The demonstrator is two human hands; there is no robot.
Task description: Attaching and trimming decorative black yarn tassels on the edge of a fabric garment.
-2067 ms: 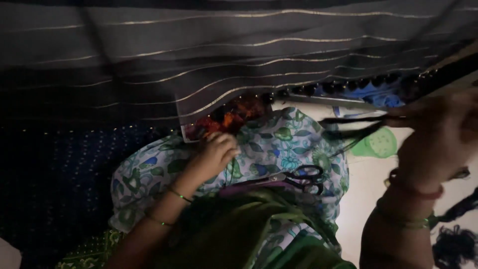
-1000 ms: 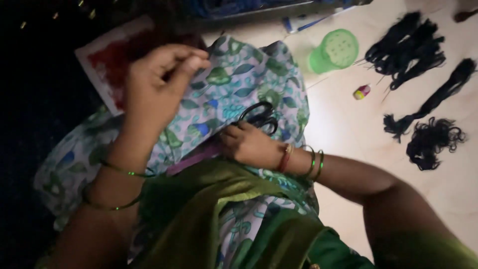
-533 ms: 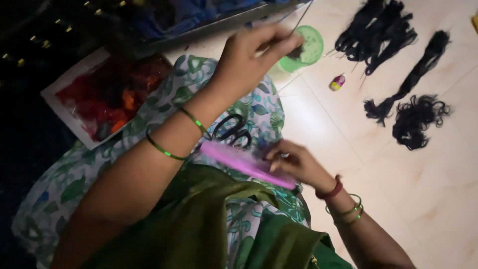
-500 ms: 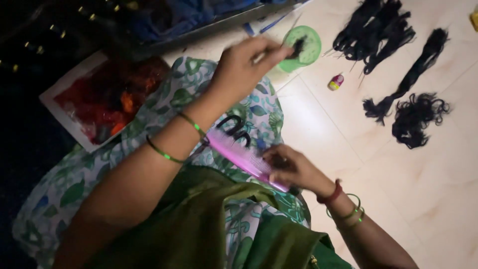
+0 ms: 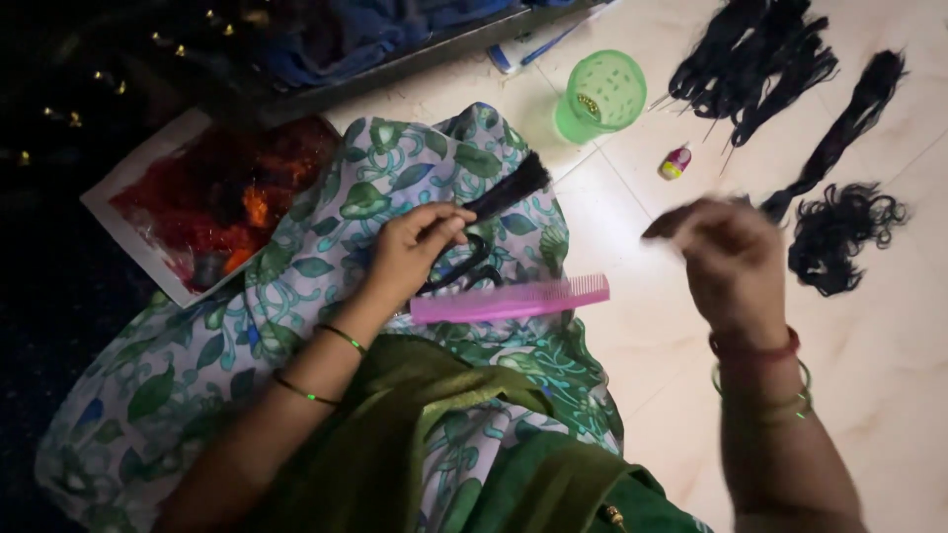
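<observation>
My left hand (image 5: 415,252) rests on my lap over the floral cloth (image 5: 375,188) and pinches a short tuft of black hair (image 5: 509,190) that fans up to the right. Black scissors (image 5: 462,268) lie just under that hand. A pink comb (image 5: 513,299) lies flat across my lap, touched by neither hand. My right hand (image 5: 733,265) hovers above the floor to the right, blurred by motion, with its fingers curled to the left and something dark at their tips.
A green plastic cup (image 5: 600,94) and a small pink-and-yellow bottle (image 5: 674,163) stand on the tiled floor. Several black hair bundles (image 5: 760,54) lie at the top right, one curly clump (image 5: 839,237) nearer. A red-orange sheet (image 5: 207,197) lies to the left.
My left hand came down from near the green cup to my lap, with the hair tuft. My right hand let go of the pink comb and lifted to the right.
</observation>
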